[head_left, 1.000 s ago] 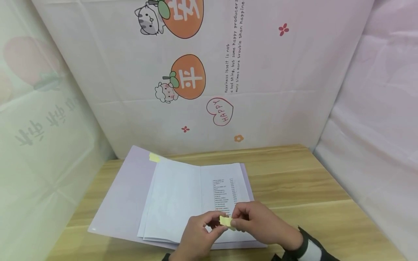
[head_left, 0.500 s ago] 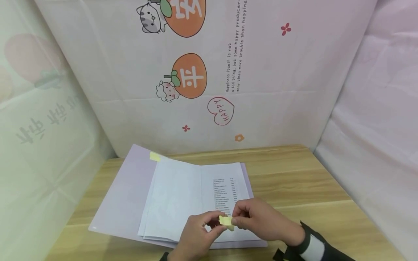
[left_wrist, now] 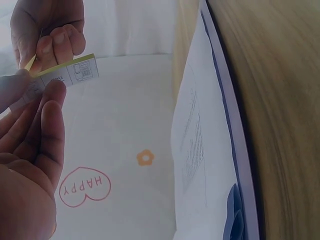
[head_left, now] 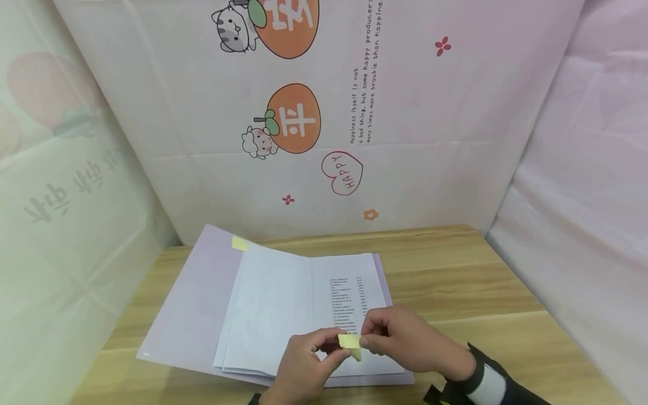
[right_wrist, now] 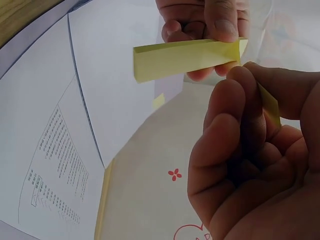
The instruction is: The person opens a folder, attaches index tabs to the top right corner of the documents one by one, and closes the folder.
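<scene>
My left hand [head_left: 306,360] holds a narrow pad of yellow sticky notes [right_wrist: 175,62] between thumb and fingers, above the open pages. Its printed white backing shows in the left wrist view. My right hand [head_left: 405,340] pinches the top sticky note [right_wrist: 270,105] at one end. That note bends up from the pad and is still joined to it near the left thumb. Under both hands lies an open lilac folder [head_left: 189,304] with white pages [head_left: 275,309]; the right-hand page carries a printed list.
A yellow sticky tab [head_left: 239,243] stands out at the top edge of the left pages. The folder lies on a wood-grain table [head_left: 455,275]. Behind it hangs a white printed cloth [head_left: 405,169], with more cloth at both sides.
The top sticky note has lifted further from the pad, whose lower end now shows more beneath it. My right hand has shifted slightly up; my left has barely moved.
</scene>
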`<state>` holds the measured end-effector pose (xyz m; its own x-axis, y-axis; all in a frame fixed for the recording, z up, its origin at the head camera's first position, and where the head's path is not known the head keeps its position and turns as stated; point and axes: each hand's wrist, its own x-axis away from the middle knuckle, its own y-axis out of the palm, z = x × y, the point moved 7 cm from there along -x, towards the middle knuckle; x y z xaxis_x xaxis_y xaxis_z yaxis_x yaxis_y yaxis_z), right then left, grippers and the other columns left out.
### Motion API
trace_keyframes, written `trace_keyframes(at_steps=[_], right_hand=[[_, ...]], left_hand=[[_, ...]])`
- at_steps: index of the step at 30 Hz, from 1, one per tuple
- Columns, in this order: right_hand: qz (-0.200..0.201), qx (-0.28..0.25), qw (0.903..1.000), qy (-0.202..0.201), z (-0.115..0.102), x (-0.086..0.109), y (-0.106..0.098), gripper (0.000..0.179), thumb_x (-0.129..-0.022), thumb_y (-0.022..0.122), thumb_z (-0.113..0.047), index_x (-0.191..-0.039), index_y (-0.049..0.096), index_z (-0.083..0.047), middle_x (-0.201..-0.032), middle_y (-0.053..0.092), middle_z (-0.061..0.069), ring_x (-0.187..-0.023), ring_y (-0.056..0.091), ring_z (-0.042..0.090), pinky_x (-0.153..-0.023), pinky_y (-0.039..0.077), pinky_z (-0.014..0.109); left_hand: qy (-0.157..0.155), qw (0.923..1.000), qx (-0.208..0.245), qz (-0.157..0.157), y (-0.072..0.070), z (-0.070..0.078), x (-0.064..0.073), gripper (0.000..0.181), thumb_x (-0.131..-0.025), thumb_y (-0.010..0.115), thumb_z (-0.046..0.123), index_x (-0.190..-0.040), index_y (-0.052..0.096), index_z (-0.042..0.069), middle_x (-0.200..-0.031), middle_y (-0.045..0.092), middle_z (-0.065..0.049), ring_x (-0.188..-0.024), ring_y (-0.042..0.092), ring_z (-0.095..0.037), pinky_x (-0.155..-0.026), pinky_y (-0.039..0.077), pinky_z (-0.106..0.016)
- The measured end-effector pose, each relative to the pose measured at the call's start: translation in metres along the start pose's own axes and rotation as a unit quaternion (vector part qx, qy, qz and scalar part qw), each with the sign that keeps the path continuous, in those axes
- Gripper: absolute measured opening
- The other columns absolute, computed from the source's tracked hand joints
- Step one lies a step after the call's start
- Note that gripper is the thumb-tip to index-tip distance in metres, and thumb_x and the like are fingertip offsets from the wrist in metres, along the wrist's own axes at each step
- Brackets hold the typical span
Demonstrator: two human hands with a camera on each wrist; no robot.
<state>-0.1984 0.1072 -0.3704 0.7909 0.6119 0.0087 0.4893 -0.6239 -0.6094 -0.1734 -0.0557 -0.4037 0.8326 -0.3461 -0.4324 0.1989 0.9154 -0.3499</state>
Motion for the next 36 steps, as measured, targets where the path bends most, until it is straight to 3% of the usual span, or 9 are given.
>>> trace_keyframes(at_steps=[7, 11, 16, 18, 21, 24, 26, 30, 36], right_hand=[[0.009, 0.007, 0.9999, 0.001, 0.003, 0.004, -0.005, 0.013, -0.096, 0.068, -0.026, -0.084, 0.064, -0.024, -0.069, 0.059, -0.011, -0.057, 0.050, 0.004, -0.050, 0.042, 0.023], [0.017, 0.016, 0.9995, 0.020, 0.010, 0.008, -0.011, 0.013, -0.097, 0.067, -0.028, -0.085, 0.064, -0.023, -0.069, 0.058, -0.010, -0.060, 0.052, 0.006, -0.051, 0.043, 0.024], [0.024, 0.023, 0.9991, 0.026, 0.018, 0.011, -0.018, 0.013, -0.097, 0.066, -0.029, -0.086, 0.064, -0.023, -0.070, 0.058, -0.009, -0.061, 0.053, 0.008, -0.053, 0.045, 0.026], [0.029, 0.032, 0.9986, 0.029, 0.022, 0.012, -0.020, 0.013, -0.097, 0.066, -0.029, -0.086, 0.064, -0.024, -0.070, 0.058, -0.010, -0.062, 0.053, 0.008, -0.054, 0.046, 0.026], [0.040, 0.040, 0.9979, 0.032, 0.025, 0.014, -0.025, 0.013, -0.097, 0.067, -0.030, -0.086, 0.064, -0.024, -0.070, 0.058, -0.010, -0.062, 0.053, 0.008, -0.054, 0.045, 0.026], [0.046, 0.041, 0.9971, 0.044, 0.028, 0.016, -0.030, 0.014, -0.097, 0.066, -0.030, -0.086, 0.064, -0.023, -0.068, 0.057, -0.009, -0.061, 0.052, 0.009, -0.053, 0.044, 0.026], [0.052, 0.040, 0.9964, 0.054, 0.030, 0.018, -0.035, 0.014, -0.097, 0.066, -0.030, -0.086, 0.064, -0.022, -0.068, 0.057, -0.008, -0.061, 0.052, 0.010, -0.053, 0.044, 0.026], [0.066, 0.033, 0.9953, 0.063, 0.033, 0.021, -0.046, 0.014, -0.098, 0.066, -0.029, -0.088, 0.064, -0.020, -0.069, 0.057, -0.006, -0.061, 0.052, 0.011, -0.053, 0.044, 0.026], [0.077, 0.038, 0.9944, 0.062, 0.035, 0.025, -0.057, 0.014, -0.098, 0.065, -0.028, -0.090, 0.065, -0.017, -0.072, 0.059, -0.004, -0.062, 0.053, 0.013, -0.052, 0.044, 0.027]], left_hand=[[-0.062, 0.9980, 0.012, 0.005, -0.006, -0.010, 0.003, 0.017, -0.092, 0.074, 0.019, -0.108, 0.070, 0.013, -0.093, 0.071, 0.013, -0.078, 0.067, -0.007, -0.064, 0.054, -0.027], [-0.106, 0.9933, 0.045, 0.003, -0.009, -0.016, 0.004, 0.018, -0.094, 0.072, 0.021, -0.108, 0.064, 0.013, -0.092, 0.070, 0.007, -0.076, 0.067, -0.010, -0.065, 0.055, -0.027], [-0.125, 0.9893, 0.073, -0.021, -0.004, -0.019, 0.006, 0.016, -0.094, 0.069, 0.011, -0.106, 0.058, 0.012, -0.093, 0.066, 0.006, -0.075, 0.066, -0.011, -0.065, 0.055, -0.027], [-0.119, 0.9894, 0.077, -0.032, 0.001, -0.019, 0.006, 0.014, -0.093, 0.068, 0.009, -0.103, 0.060, 0.013, -0.094, 0.065, 0.008, -0.074, 0.065, -0.010, -0.063, 0.055, -0.026], [-0.081, 0.9931, 0.065, -0.054, 0.013, -0.016, 0.006, 0.010, -0.093, 0.067, 0.008, -0.098, 0.062, 0.015, -0.092, 0.064, 0.009, -0.071, 0.062, -0.005, -0.061, 0.054, -0.023], [-0.022, 0.9957, 0.018, -0.088, 0.029, -0.009, 0.005, 0.008, -0.091, 0.069, 0.009, -0.094, 0.063, 0.014, -0.088, 0.063, 0.009, -0.071, 0.058, 0.002, -0.062, 0.051, -0.018], [0.015, 0.9928, -0.029, -0.115, 0.043, -0.003, 0.003, 0.009, -0.090, 0.071, 0.008, -0.094, 0.063, 0.012, -0.087, 0.062, 0.009, -0.074, 0.056, 0.005, -0.063, 0.049, -0.014], [0.055, 0.9729, -0.137, -0.178, 0.077, 0.008, -0.006, 0.011, -0.089, 0.073, 0.011, -0.089, 0.062, 0.013, -0.086, 0.056, 0.013, -0.076, 0.051, 0.009, -0.066, 0.042, -0.006], [0.106, 0.9223, -0.262, -0.264, 0.132, 0.013, -0.018, 0.010, -0.094, 0.070, 0.019, -0.090, 0.061, 0.019, -0.084, 0.049, 0.016, -0.068, 0.040, 0.008, -0.060, 0.033, -0.005]])
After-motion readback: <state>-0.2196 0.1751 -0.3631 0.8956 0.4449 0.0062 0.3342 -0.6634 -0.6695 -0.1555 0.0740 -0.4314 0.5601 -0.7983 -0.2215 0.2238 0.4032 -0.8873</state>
